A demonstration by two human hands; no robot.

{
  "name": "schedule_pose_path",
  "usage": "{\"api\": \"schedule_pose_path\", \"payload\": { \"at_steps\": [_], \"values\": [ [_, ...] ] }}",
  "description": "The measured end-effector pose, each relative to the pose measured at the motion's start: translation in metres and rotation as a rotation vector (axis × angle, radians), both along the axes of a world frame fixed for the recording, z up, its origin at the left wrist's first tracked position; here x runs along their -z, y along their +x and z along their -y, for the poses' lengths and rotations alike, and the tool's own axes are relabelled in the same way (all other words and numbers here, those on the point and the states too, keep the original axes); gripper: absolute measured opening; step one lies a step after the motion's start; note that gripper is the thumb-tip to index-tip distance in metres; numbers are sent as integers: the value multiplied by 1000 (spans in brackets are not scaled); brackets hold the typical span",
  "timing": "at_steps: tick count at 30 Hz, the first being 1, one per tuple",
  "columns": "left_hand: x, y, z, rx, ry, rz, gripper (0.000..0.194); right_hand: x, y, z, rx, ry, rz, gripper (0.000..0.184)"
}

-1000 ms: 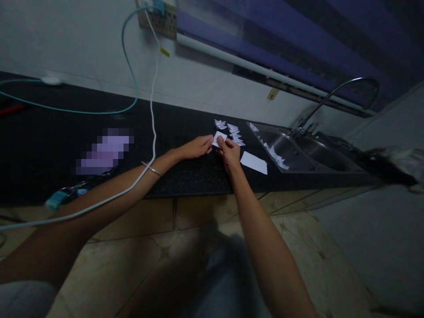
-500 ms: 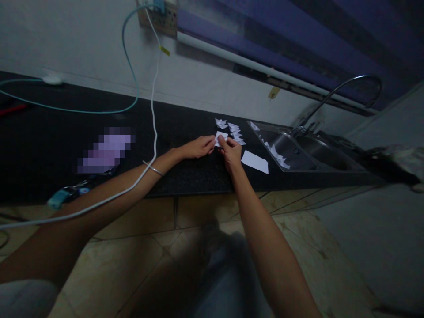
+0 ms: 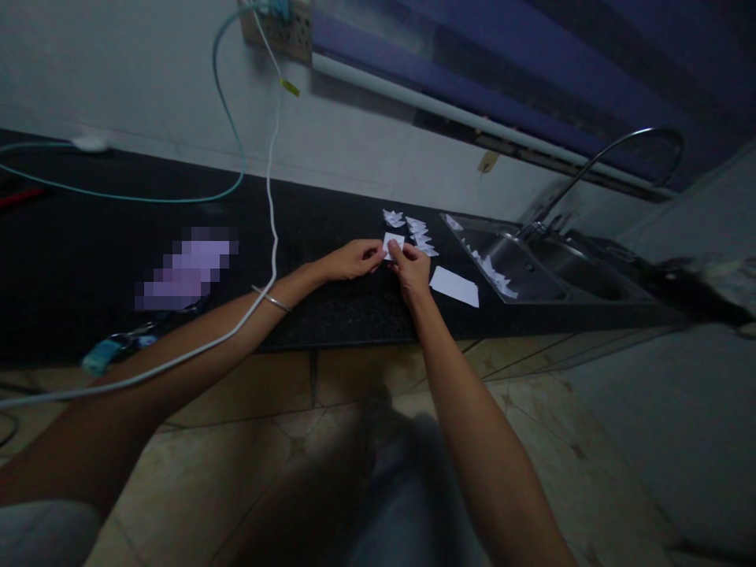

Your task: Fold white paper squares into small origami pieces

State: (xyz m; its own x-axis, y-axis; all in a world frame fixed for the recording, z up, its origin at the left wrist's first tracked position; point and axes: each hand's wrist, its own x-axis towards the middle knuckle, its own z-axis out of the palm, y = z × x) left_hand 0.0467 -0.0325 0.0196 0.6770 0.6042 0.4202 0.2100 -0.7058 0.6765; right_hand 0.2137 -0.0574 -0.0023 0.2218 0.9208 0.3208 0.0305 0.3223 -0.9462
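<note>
Between my two hands is a small white piece of paper (image 3: pixel 392 242), held just above the dark counter. My left hand (image 3: pixel 359 260) pinches its left edge with fingers closed. My right hand (image 3: pixel 412 268) grips it from the right, thumb laid flat across its face. Behind the hands, folded paper pieces (image 3: pixel 420 236) stand in a row, with a smaller cluster of folded paper (image 3: pixel 393 218) to their left. Right of my right hand lies a stack of white paper (image 3: pixel 454 286). More folded paper (image 3: pixel 494 276) rests along the sink's left rim.
A steel sink (image 3: pixel 531 293) with a curved faucet (image 3: pixel 614 150) is on the right. A white cable (image 3: pixel 272 213) hangs down across my left forearm. On the left of the counter (image 3: pixel 331 315) lie a blurred-out purple item (image 3: pixel 189 272) and a teal cable (image 3: pixel 147 198).
The paper stays between both hands, almost unmoved. The whole view has shifted very slightly.
</note>
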Motion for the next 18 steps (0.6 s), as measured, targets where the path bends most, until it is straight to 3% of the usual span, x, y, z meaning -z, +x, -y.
{"api": "schedule_pose_path", "payload": {
  "at_steps": [12,18],
  "values": [
    [-3,-2,3,52,-107,43,37,-1,2,1,10,86,113,49],
    [-5,-4,2,78,-145,99,40,-1,0,0,-29,45,183,51]
  ]
}}
